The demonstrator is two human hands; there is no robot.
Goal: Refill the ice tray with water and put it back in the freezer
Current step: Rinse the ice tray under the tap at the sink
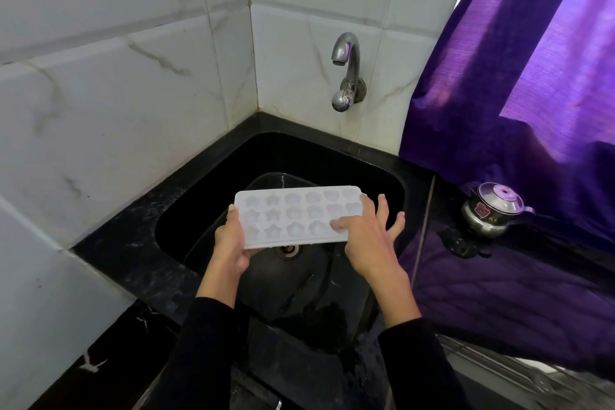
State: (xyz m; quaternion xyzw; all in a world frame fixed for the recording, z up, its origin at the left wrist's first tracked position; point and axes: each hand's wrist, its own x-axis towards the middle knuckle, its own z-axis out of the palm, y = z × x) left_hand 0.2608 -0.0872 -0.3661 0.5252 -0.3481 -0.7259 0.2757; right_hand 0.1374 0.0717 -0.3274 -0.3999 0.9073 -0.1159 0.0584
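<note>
Scene: A person in dark sleeves holds a white ice tray [296, 215] over a black sink [206, 196] set in the corner of a black stone counter, white marbled tiles behind.

Landmark: The chrome tap [346, 58] on the back wall, its spout curving out above the sink's far side.

Tray: Held roughly level, lengthwise across the basin, below the tap and nearer the person than its spout; the drain [288, 250] shows just under its near edge. Its star and flower moulds look pale; whether they hold water cannot be told.

Left hand: The left hand [231, 243] grips the tray's left short end, fingers curled under it, thumb along the edge.

Right hand: The right hand [364, 236] meets the right end with fingers straight and spread apart, the thumb tip pressing on the top face, the other fingers fanned past the tray's end.

Tap: No stream is visible at the spout; its knob [341, 102] sits lower on the wall, untouched.

Step in hand: By the look of it, positioning the tray for filling, with the freezer leg not yet begun.

Next move calls for: Likely freeing the right hand for the knob while the left alone keeps the tray flat, then carrying it toward the wall to sit under the spout; a gentle flow would suit such shallow moulds.

To the tap's right: A purple curtain [519, 76] and a small steel kettle [492, 210] on the counter.
</note>
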